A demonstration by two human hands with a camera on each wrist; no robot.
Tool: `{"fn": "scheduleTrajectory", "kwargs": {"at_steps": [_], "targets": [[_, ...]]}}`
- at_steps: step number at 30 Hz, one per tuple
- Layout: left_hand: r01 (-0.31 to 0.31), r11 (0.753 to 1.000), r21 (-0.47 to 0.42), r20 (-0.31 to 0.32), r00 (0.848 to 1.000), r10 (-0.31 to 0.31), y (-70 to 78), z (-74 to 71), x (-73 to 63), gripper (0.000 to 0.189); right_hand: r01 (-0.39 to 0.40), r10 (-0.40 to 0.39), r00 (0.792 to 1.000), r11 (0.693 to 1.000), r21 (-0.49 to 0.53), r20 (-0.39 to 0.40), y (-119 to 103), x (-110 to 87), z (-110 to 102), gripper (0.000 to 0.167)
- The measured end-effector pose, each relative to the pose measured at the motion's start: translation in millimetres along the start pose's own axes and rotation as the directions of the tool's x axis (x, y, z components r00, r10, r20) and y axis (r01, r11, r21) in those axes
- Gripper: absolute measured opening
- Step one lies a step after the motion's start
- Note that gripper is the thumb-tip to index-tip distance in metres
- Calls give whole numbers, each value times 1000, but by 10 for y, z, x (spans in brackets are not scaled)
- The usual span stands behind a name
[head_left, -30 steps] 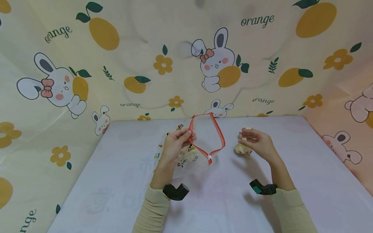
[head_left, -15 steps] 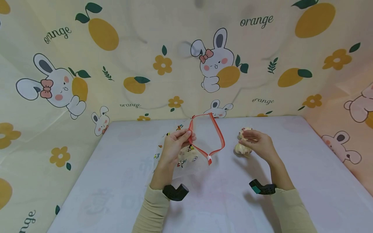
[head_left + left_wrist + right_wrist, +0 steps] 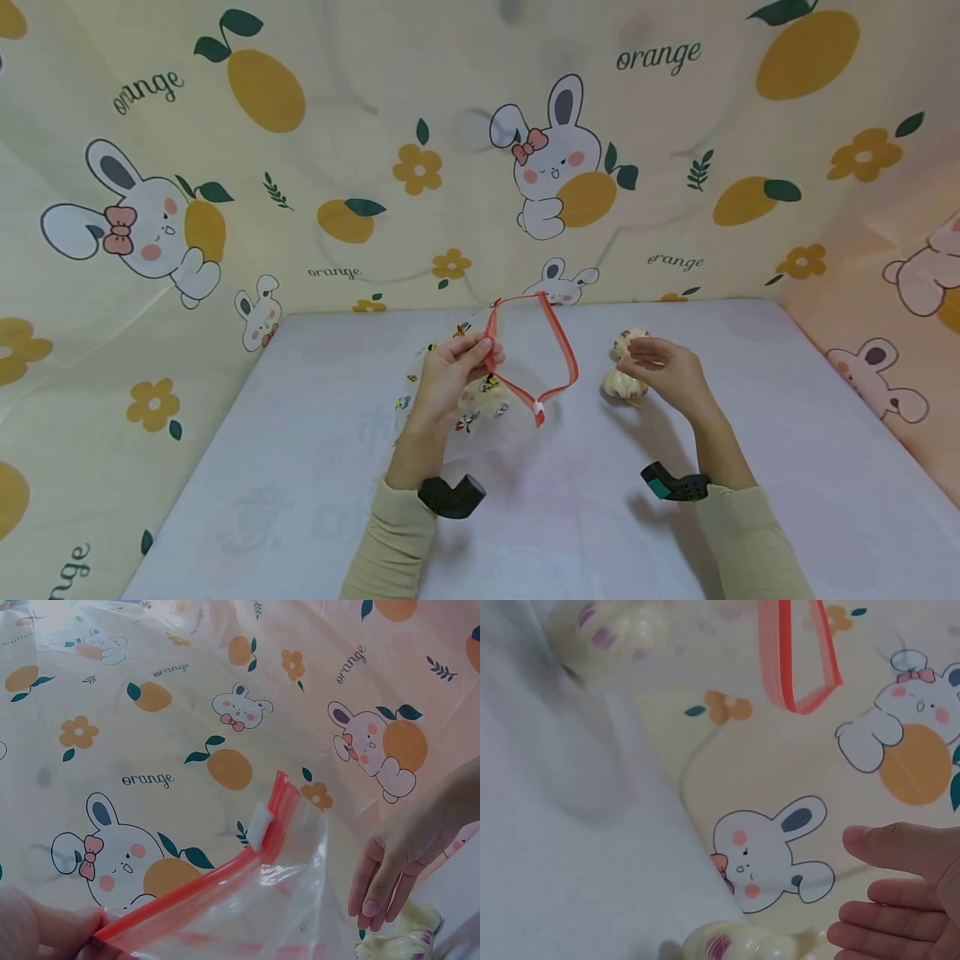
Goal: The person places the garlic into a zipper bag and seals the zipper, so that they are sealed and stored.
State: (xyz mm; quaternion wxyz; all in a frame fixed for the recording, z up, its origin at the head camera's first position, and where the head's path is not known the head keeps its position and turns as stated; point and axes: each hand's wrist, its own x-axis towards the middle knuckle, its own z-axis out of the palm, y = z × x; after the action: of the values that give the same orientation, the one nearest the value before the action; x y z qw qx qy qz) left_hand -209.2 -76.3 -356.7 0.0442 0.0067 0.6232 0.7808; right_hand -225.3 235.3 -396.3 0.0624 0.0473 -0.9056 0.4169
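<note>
My left hand (image 3: 450,379) pinches the red rim of a clear zip bag (image 3: 560,331), whose mouth gapes in a wide loop. A white slider (image 3: 260,826) sits near one end of the zip. Small coloured pictures are printed on the bag, and a pale yellowish bulb (image 3: 615,634) shows through it in the right wrist view. My right hand (image 3: 667,373) hovers by two garlic bulbs on the table, fingers extended and holding nothing. The nearer garlic bulb (image 3: 622,385) is plainly seen; the farther garlic bulb (image 3: 622,343) is partly behind the fingers.
The white tabletop (image 3: 300,467) meets a cloth backdrop (image 3: 450,83) printed with rabbits and oranges at the back and both sides. A black device (image 3: 452,496) is strapped to the left wrist, another black device (image 3: 675,483) to the right.
The right hand has shifted very slightly, leaving a bit more of the farther garlic bulb in sight. The left hand keeps the bag's rim in the same place.
</note>
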Motion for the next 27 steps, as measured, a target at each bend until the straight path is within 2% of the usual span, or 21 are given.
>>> {"fn": "scheduleTrajectory", "kwargs": {"at_steps": [8,17,27], "targets": [[10,1000,-4,3,1000,-10,0,1,8,26,-52,52,999,998,-20,1,33,12,-7,52],[-9,1000,-2,15,1000,9,4,4,-4,25,-75,75,997,997,-25,6,80,19,-2,54],[1,1000,-7,11,1000,-1,-5,16,1,22,-99,100,995,995,-30,28,127,19,-10,57]]}}
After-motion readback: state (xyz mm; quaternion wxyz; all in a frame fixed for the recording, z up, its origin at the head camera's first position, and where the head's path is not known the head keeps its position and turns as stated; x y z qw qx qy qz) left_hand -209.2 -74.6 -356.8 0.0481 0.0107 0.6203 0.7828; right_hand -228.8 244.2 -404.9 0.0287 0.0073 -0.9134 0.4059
